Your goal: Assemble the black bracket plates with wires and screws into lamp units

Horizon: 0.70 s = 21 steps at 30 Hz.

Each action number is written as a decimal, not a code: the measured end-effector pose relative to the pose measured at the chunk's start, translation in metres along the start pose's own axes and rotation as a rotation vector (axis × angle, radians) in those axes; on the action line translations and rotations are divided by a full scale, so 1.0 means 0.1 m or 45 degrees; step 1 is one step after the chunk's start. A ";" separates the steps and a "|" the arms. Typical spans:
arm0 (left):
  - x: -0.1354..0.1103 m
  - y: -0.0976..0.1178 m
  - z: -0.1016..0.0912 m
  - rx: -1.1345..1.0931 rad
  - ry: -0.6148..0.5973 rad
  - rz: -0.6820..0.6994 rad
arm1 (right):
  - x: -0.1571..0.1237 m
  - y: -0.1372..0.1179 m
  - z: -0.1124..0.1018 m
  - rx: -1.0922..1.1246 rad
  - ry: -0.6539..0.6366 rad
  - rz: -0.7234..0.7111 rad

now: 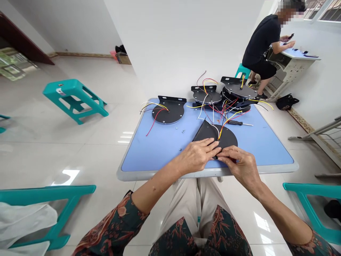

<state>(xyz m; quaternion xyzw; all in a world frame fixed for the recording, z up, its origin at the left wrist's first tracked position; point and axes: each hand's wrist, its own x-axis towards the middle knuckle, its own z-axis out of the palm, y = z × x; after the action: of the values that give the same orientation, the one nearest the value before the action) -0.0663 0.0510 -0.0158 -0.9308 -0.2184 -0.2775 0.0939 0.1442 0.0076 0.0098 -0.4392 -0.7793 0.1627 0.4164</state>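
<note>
A round black plate (227,137) with a raised straight flange lies close to the near edge of the blue table. White, yellow and red wires come up through its middle. My left hand (195,154) rests flat on this plate with its fingers stretched out. At the plate's near rim, my right hand (239,161) pinches thumb and fingers together; what is between them, if anything, is hidden. A screwdriver (236,123) with a black handle lies just beyond the plate. Several small screws (183,131) are scattered to the left of my left hand.
Another wired black plate (170,113) lies at the table's back left. More such plates (239,90) are stacked at the back right amid tangled wires. Green stools (73,94) stand around the table (149,156). A person (262,42) sits at a desk at the far right.
</note>
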 end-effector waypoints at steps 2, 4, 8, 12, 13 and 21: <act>0.00 0.00 0.00 0.008 0.002 -0.001 | 0.02 -0.01 -0.02 -0.012 -0.041 0.014; 0.01 0.00 0.00 0.014 0.005 0.000 | 0.03 -0.02 -0.04 -0.027 -0.074 0.028; 0.01 0.00 0.00 0.020 0.009 0.009 | 0.04 -0.02 -0.04 -0.095 -0.089 0.018; 0.00 0.01 0.01 0.037 -0.005 -0.005 | -0.02 0.00 0.01 -0.253 -0.037 -0.047; 0.00 0.01 0.01 0.042 -0.007 -0.006 | -0.04 0.01 0.03 -0.295 -0.017 -0.074; 0.01 0.00 0.01 0.020 -0.009 -0.004 | -0.10 0.00 0.02 -0.324 0.053 -0.252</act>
<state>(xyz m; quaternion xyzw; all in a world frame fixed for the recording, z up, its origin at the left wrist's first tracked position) -0.0652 0.0511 -0.0162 -0.9307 -0.2223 -0.2727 0.0999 0.1451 -0.0003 0.0042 -0.4128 -0.8243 0.0118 0.3873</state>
